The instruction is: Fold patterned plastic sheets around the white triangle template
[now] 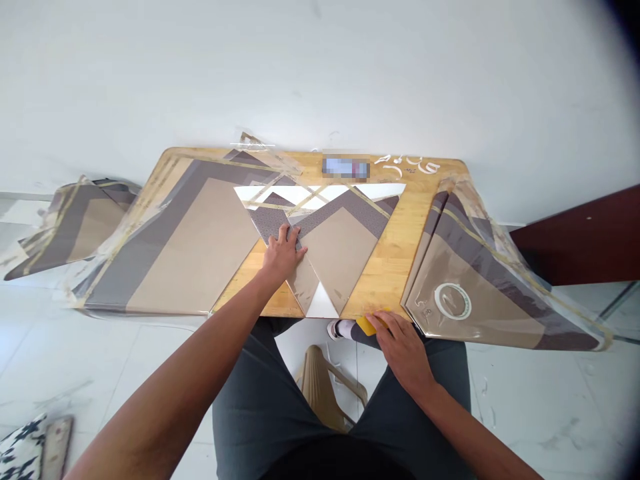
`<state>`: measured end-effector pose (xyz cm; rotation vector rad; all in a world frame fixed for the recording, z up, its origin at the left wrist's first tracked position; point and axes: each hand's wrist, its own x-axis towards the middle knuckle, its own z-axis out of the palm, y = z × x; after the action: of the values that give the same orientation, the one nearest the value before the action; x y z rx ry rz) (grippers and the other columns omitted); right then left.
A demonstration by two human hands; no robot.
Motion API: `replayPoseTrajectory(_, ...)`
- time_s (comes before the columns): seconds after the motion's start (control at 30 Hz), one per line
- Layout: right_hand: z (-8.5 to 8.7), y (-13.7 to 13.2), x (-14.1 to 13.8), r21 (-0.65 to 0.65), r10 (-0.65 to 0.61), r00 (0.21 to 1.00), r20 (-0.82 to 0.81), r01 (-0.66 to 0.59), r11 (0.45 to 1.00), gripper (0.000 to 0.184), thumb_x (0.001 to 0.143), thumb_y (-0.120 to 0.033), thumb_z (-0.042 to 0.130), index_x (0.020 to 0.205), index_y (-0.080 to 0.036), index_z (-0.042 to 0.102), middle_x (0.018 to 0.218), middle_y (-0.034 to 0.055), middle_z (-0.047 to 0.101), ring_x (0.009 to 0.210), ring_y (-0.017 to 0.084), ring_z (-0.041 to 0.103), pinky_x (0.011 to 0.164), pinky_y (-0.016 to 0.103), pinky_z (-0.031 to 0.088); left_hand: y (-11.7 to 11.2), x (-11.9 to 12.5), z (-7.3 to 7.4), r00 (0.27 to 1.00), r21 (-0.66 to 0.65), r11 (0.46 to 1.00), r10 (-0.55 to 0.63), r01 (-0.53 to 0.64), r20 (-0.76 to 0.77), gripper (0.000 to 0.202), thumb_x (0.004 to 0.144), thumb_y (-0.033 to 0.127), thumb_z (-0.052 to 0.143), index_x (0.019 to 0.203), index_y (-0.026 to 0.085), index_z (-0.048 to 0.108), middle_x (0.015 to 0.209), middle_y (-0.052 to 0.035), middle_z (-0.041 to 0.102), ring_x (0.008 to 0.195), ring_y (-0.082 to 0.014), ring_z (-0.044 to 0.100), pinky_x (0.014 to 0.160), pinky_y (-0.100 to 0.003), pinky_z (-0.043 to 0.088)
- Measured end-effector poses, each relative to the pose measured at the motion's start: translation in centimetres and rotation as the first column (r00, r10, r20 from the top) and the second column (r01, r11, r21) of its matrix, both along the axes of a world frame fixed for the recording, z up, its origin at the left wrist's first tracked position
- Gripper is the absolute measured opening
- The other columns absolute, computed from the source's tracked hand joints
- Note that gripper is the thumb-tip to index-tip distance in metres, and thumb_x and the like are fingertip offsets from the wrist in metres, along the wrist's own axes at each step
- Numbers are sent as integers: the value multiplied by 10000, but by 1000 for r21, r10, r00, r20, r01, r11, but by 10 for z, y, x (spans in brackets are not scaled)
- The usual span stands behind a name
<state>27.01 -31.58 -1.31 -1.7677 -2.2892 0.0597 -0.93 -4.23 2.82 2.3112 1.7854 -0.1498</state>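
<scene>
My left hand [285,253] lies flat with fingers spread on a narrow strip of glossy brown-and-beige sheet [300,277]. Right beside it, partly overlapping, is a wider piece of the same patterned sheet [343,250], tapering toward the table's front edge. White backing [323,303] shows between and above these pieces. At the front edge, my right hand [403,347] has its fingers closed over a small flat yellow tool [373,323]; the fingers cover much of it, and its exact kind is unclear.
A large patterned sheet [200,247] covers the wooden table's [387,257] left side. Folded sheets [500,300] overhang on the right, with a white ring like a tape roll [453,301] on top. White scraps [423,165] and a blurred rectangle [345,167] lie at the back.
</scene>
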Motion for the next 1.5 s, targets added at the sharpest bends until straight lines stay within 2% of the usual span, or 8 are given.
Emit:
replayPoseTrajectory(0.17,29,52,-6,52,108,993,-38,-106,993,434,1062,-135,538,1465,-246,657,1299,104,735,1197,271,666,1081,445,499,0,-2,-6,995,20,995,-100,100,-9,615,1117,431,382,1687,201,348,1797,-147,221,1480,-440,433,1106,-557,456)
replayPoseTrajectory(0.3,44,136,-45,25,296,955,-21,-296,955,446,1081,-133,503,1507,-211,610,1339,98,727,1195,237,646,1057,386,484,6,-9,-8,976,29,976,-217,217,22,569,1131,250,198,1666,151,366,1752,-160,347,1656,-304,208,1144,-550,446)
replayPoseTrajectory(0.57,40,270,-115,-37,361,927,98,-359,932,269,1077,-154,511,1251,-167,716,1266,115,716,1204,273,590,1076,398,442,22,-24,-5,971,-93,977,-176,192,161,568,1129,236,190,1636,144,428,1745,-151,357,1638,-250,291,1152,-443,504)
replayPoseTrajectory(0.8,34,199,-103,-139,299,938,174,-278,951,379,1063,-132,499,1411,-173,642,1313,122,698,1199,279,597,986,396,507,21,-24,-4,972,-141,980,-111,142,209,570,1131,438,297,1658,240,385,1775,-107,285,1586,-321,376,1203,-486,445)
replayPoseTrajectory(0.93,31,132,-89,-156,266,951,157,-242,958,439,1038,-129,547,1463,-204,625,1362,123,690,1235,266,608,982,376,550,19,-21,-5,987,-189,979,-53,82,154,913,954,671,640,1700,268,303,1810,-120,157,1452,-437,510,1190,-528,432)
replayPoseTrajectory(1.2,28,36,-74,-75,240,967,85,-234,969,471,974,-54,606,1409,-220,677,1336,106,732,1226,269,667,1004,391,595,15,-13,2,992,-191,979,-57,77,110,994,907,611,735,1707,277,248,1811,-148,128,1426,-470,496,1152,-535,432)
replayPoseTrajectory(1.33,42,34,-61,-177,285,955,-89,-296,938,347,1032,-115,555,1298,-263,721,1183,60,775,1042,215,734,872,328,611,15,-11,5,994,-209,976,-38,58,99,994,905,575,750,1705,265,247,1802,-175,133,1419,-474,501,1129,-537,445)
replayPoseTrajectory(1.5,58,92,-44,-404,134,972,-195,-204,892,165,1077,-282,576,1092,-255,737,1031,17,735,887,165,715,758,270,523,17,-10,3,995,-192,979,-52,67,81,987,904,577,740,1700,248,258,1803,-175,127,1412,-474,508,1152,-546,430)
